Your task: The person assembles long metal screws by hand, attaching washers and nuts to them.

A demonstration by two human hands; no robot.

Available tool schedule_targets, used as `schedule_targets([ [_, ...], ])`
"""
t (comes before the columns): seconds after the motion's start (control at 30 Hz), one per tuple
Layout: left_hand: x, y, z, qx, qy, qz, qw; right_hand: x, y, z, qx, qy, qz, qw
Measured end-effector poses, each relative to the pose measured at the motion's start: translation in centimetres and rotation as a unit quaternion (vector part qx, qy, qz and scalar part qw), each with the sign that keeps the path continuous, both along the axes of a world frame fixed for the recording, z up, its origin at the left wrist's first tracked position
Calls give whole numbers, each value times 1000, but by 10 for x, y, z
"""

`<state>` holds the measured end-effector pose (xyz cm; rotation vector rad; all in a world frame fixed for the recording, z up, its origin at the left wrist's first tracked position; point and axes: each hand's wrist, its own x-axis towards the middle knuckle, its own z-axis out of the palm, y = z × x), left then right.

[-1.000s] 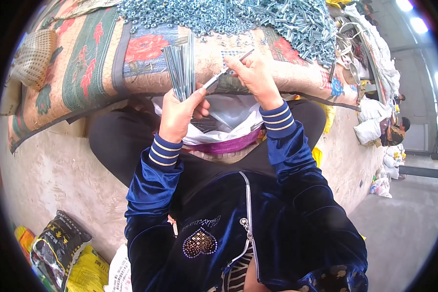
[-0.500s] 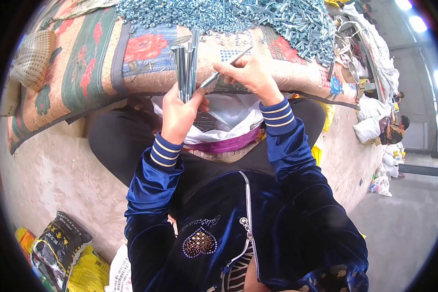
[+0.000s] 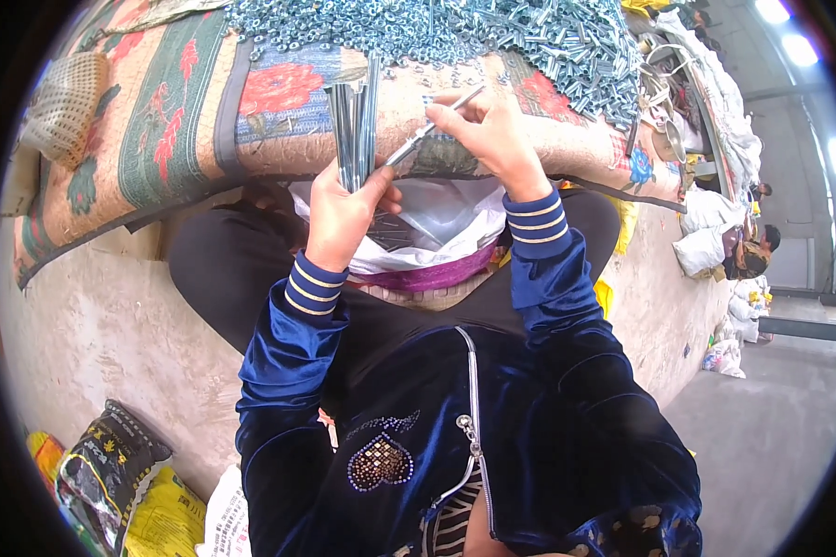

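Silver metal rods [image 3: 355, 135] stand in the left hand [image 3: 342, 215], its grip closed round them; the right hand [image 3: 500, 139] has its grip pinched on one slanted rod [image 3: 405, 148]. If the left fingers loosen, some rods could drop toward the white bag [image 3: 474, 238]

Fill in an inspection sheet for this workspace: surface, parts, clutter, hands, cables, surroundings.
Surface: patterned cloth, hanging over the near edge.
Parts: bundle of thin metal rods upright; slanted rod between the hands; loose ring-shaped metal pieces and short metal tubes heaped at the far side.
Clutter: black bag and yellow bag at lower left; white sacks at right.
Hands: left hand grips the bundle, thumb by the slanted rod's lower end; right hand pinches that rod.
Cables: nothing seen that is clearly one.
Surroundings: pale floor; another person at far right.
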<state>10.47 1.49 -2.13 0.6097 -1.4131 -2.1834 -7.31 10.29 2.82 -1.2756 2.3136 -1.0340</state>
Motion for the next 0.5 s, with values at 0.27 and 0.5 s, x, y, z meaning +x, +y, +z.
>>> schedule_targets([
  [0.27,1,0,-9,-32,22,5,999,4,7,17,119,-90,6,989],
  [0.5,-1,0,-1,-43,-8,-8,999,4,8,-4,9,-170,-22,985],
])
